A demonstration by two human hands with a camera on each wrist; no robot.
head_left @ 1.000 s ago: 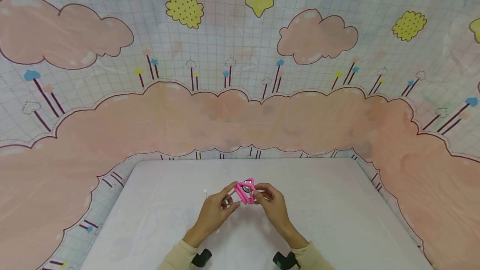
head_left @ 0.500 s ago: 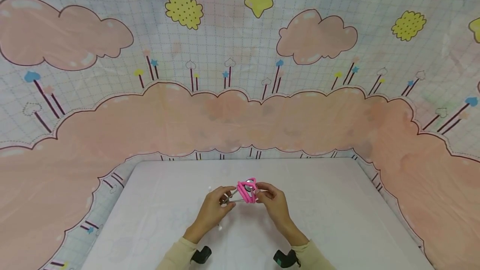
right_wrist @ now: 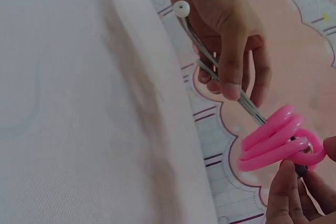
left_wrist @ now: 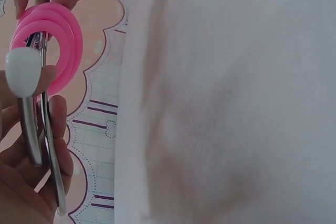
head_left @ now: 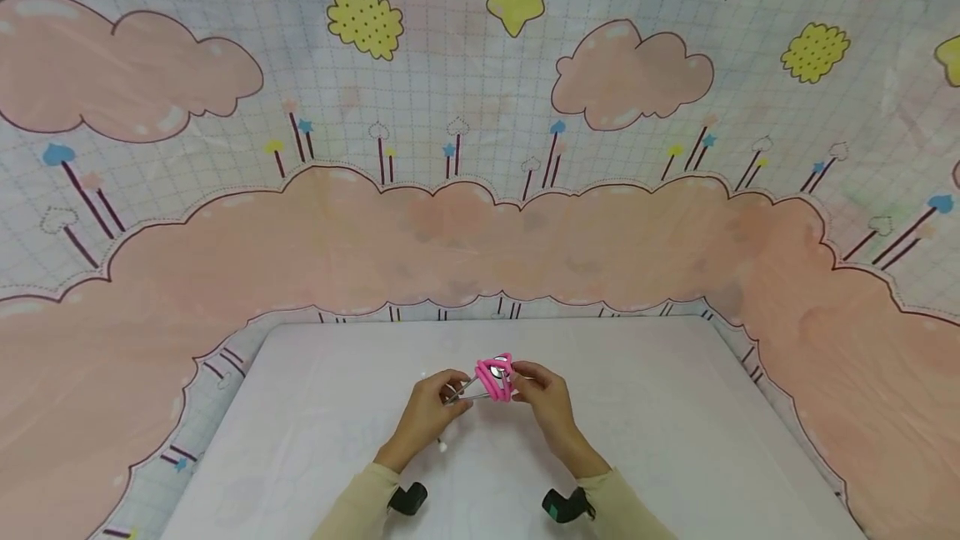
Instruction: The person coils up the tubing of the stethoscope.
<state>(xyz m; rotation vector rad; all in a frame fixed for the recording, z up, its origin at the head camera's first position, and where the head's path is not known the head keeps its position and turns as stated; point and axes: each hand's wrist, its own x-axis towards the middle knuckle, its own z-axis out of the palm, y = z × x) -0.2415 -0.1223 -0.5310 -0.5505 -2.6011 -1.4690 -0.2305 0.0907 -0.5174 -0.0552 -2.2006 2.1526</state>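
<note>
A stethoscope (head_left: 491,382) is held up over the table between both hands. Its pink tubing (right_wrist: 273,142) is wound into a compact coil. Two metal ear tubes (right_wrist: 253,109) run out of the coil toward the left, with a white ear tip (right_wrist: 181,8) at the end. A silver chest piece (head_left: 497,368) shows partly inside the loops. My left hand (head_left: 429,413) grips the metal tubes between thumb and fingers. My right hand (head_left: 549,400) pinches the coil from the other side. In the left wrist view, one ear tip (left_wrist: 23,71) comes close to the camera.
The white table (head_left: 675,432) extends beneath both hands. Behind it hangs a patterned cloth (head_left: 480,248) with clouds and stars. Black wrist devices (head_left: 567,507) sit at both sleeves.
My left hand shifts slightly left along the metal tubes, away from the coil, then rises a little. The stethoscope lifts slightly and the lower ear tip comes into view. The right hand keeps its hold.
</note>
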